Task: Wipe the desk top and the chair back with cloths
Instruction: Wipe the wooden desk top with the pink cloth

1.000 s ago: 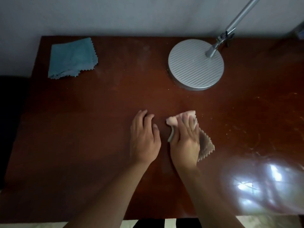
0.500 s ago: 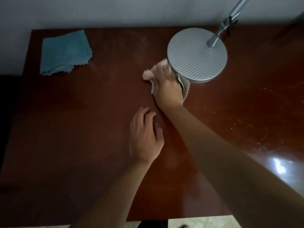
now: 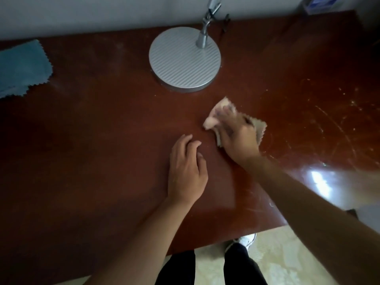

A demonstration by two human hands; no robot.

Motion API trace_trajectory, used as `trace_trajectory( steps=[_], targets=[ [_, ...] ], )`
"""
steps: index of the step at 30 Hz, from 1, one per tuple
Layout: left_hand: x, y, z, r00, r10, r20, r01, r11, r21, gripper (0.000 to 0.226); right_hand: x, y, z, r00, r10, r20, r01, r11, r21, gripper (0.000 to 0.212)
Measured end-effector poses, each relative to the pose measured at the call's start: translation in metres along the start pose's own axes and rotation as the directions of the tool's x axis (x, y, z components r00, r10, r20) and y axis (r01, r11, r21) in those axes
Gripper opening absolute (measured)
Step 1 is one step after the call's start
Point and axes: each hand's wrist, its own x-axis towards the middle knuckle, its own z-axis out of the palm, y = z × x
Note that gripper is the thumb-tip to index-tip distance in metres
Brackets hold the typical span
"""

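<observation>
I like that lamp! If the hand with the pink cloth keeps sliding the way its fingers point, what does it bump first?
Probably the round lamp base; the right hand points up-left toward it.

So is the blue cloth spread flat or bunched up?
Flat. The blue cloth lies smooth on the desk at far left, zigzag edges showing, untouched. A second edge at its near corner hints at a fold; unclear.
</observation>
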Motion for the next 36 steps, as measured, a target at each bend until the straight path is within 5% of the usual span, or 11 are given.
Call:
trace_trajectory(
  steps=[6, 10, 13, 20, 24, 26, 30, 33, 36],
  targets=[
    [-0.003, 0.0, 0.007, 1.0, 0.005, -0.009, -0.005, 0.998, 0.067, 0.025, -0.097, 0.018, -0.036, 0.964, -0.21, 0.162, 0.2, 0.977, 0.072, 0.036],
    [-0.002, 0.013, 0.017, 1.0, -0.023, 0.01, 0.022, 0.996, 0.087, 0.027, -0.017, 0.088, -0.071, 0.99, 0.119, -0.079, -0.126, 0.988, -0.09, 0.043],
    [0.003, 0.032, 0.03, 0.998, -0.056, -0.018, 0.058, 0.994, 0.098, 0.029, 0.032, 0.093, -0.064, 0.978, 0.203, -0.048, -0.205, 0.978, -0.043, 0.038],
    [0.008, 0.055, 0.047, 0.96, -0.228, -0.164, 0.246, 0.964, 0.102, 0.032, -0.05, 0.033, -0.039, 0.972, -0.205, 0.118, 0.193, 0.975, 0.106, 0.04],
    [0.005, 0.06, 0.054, 0.953, -0.232, -0.193, 0.268, 0.945, 0.187, 0.031, 0.036, 0.074, -0.052, 0.997, -0.047, -0.057, 0.048, 0.999, 0.005, 0.028],
    [0.006, 0.059, 0.058, 0.95, -0.232, -0.209, 0.275, 0.939, 0.209, 0.033, 0.057, 0.076, -0.045, 1.0, 0.0, -0.013, 0.001, 1.0, 0.029, 0.027],
    [0.006, 0.057, 0.058, 0.953, -0.23, -0.198, 0.268, 0.943, 0.196, 0.036, -0.006, 0.035, -0.028, 0.964, -0.204, 0.171, 0.185, 0.975, 0.124, 0.042],
    [0.005, 0.056, 0.058, 0.957, -0.228, -0.178, 0.266, 0.936, 0.231, 0.039, -0.023, 0.051, -0.036, 0.924, -0.374, 0.077, 0.362, 0.922, 0.139, 0.034],
    [0.008, 0.059, 0.06, 0.951, -0.244, -0.191, 0.29, 0.919, 0.268, 0.041, 0.026, 0.092, -0.053, 0.977, -0.214, -0.001, 0.214, 0.977, 0.01, 0.036]
  ],
)
